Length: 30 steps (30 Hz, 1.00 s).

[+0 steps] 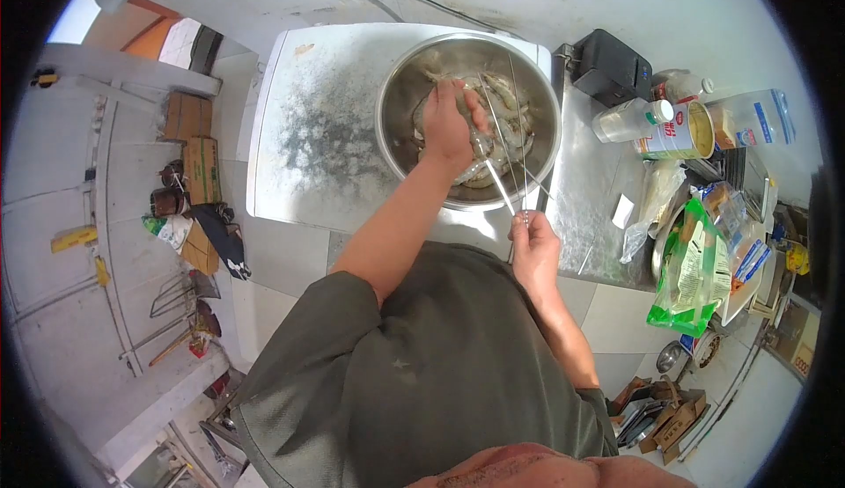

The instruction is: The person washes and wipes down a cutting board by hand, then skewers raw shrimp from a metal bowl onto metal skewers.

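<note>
A large steel bowl (384,127) holds a heap of raw, grey shrimp (502,92). My left hand (449,127) is inside the bowl, over the shrimp, with its fingers curled and pressed together; what they grip is hidden. Just outside the bowl's near rim, my right hand (535,246) pinches several thin metal skewers (525,171). The skewers fan out from its fingertips, and some reach up across the bowl over the shrimp.
The bowl stands on a worn white surface (290,92). To the right, a metal counter (572,180) bears a black box (610,67), a clear plastic jar (629,120), a can (691,132) and a green bag (691,268). Cardboard boxes (202,169) lie at the left.
</note>
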### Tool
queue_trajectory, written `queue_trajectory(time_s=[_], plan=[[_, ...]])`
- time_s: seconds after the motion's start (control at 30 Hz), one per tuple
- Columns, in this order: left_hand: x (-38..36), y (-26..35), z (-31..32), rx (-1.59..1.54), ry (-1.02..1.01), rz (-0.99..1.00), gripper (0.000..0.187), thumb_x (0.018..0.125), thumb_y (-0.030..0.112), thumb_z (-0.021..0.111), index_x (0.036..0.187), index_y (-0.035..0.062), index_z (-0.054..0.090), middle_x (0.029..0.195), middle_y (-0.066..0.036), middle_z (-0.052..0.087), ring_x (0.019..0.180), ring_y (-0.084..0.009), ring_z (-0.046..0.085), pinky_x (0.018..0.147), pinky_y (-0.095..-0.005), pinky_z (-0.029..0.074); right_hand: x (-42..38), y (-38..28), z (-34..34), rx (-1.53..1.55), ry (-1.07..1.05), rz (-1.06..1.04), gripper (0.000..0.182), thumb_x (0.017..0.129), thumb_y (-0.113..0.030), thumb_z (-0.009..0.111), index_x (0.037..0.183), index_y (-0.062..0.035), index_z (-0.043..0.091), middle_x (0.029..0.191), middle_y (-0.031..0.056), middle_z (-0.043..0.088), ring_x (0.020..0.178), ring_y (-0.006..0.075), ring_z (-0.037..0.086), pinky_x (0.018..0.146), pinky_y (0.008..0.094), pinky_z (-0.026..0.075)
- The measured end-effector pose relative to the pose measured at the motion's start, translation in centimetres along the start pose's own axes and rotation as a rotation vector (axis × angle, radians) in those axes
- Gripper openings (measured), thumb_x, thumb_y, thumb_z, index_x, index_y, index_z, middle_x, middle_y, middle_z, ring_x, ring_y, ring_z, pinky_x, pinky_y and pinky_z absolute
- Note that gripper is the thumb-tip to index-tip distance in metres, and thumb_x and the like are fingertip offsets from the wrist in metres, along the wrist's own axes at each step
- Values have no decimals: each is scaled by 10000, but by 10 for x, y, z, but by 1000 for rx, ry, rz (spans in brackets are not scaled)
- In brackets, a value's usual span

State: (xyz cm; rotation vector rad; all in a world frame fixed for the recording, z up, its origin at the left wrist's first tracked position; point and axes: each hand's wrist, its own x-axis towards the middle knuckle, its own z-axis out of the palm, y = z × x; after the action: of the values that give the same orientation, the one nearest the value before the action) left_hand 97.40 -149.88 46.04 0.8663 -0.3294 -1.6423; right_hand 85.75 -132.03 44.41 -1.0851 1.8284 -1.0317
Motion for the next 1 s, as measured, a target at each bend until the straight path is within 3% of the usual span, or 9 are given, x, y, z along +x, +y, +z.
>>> queue_trajectory(time_s=[0.2, 0.33, 0.5, 0.57, 0.63, 0.7, 0.83, 0.87, 1.0], plan=[[6, -12, -12, -67, -83, -32, 268, 1009, 320, 318, 890, 96, 406, 691, -44, 410, 518, -150, 386, 482, -304, 352, 1, 3, -2, 0, -8, 6, 160, 916, -141, 562, 876, 11, 588, 603, 58, 563, 552, 96, 483, 531, 273, 419], [24, -33, -33, 519, -208, 361, 269, 1009, 315, 313, 868, 102, 397, 689, -40, 407, 511, -149, 380, 475, -303, 345, 4, -7, -1, -21, -9, 10, 165, 920, -143, 556, 872, 12, 587, 605, 54, 562, 557, 94, 481, 534, 271, 416], [2, -20, -7, 1, -91, -53, 267, 1001, 320, 326, 882, 97, 409, 689, -43, 418, 518, -156, 397, 484, -305, 362, 11, -5, 2, 0, -17, -12, 160, 920, -143, 552, 895, 10, 594, 621, 61, 574, 564, 105, 491, 538, 277, 418], [18, -47, -29, 380, -213, 315, 256, 997, 318, 330, 928, 84, 410, 693, -51, 443, 508, -174, 436, 482, -321, 387, 13, -5, 2, -6, -20, -19, 164, 920, -148, 550, 908, 9, 598, 627, 73, 579, 566, 113, 495, 541, 282, 421], [13, -41, -24, 390, -225, 289, 284, 987, 342, 349, 972, 66, 414, 723, -63, 471, 552, -189, 473, 519, -327, 409, 13, -9, -1, -39, -33, -6, 175, 921, -156, 546, 921, 10, 601, 631, 89, 583, 567, 121, 497, 545, 286, 424], [5, -27, -15, 24, -130, -129, 357, 972, 394, 384, 1014, 41, 420, 780, -79, 503, 649, -202, 508, 594, -324, 427, 16, -15, -6, -90, -24, -17, 184, 921, -162, 539, 934, 11, 599, 643, 112, 595, 571, 149, 525, 562, 304, 437], [11, 21, -4, -3, -14, -134, 549, 961, 398, 404, 1303, -15, 285, 898, -98, 586, 786, -210, 584, 698, -321, 473, 37, -32, -29, -167, 16, -26, 190, 917, -168, 535, 950, 9, 595, 693, 159, 629, 616, 243, 609, 609, 357, 466], [22, 26, -15, 127, -8, -113, 557, 951, 393, 429, 1302, -23, 314, 883, -96, 598, 774, -209, 592, 698, -316, 476, 44, -37, -34, -221, 40, -28, 173, 898, -147, 541, 953, 9, 590, 759, 199, 640, 708, 357, 632, 653, 416, 476], [57, 31, -64, 945, -121, -12, 476, 911, 357, 520, 1175, -38, 504, 832, -92, 633, 767, -193, 610, 705, -301, 481, 78, -23, -48, -490, 63, -232, 153, 861, -123, 542, 941, 1, 585, 852, 242, 615, 809, 431, 578, 692, 481, 458]])
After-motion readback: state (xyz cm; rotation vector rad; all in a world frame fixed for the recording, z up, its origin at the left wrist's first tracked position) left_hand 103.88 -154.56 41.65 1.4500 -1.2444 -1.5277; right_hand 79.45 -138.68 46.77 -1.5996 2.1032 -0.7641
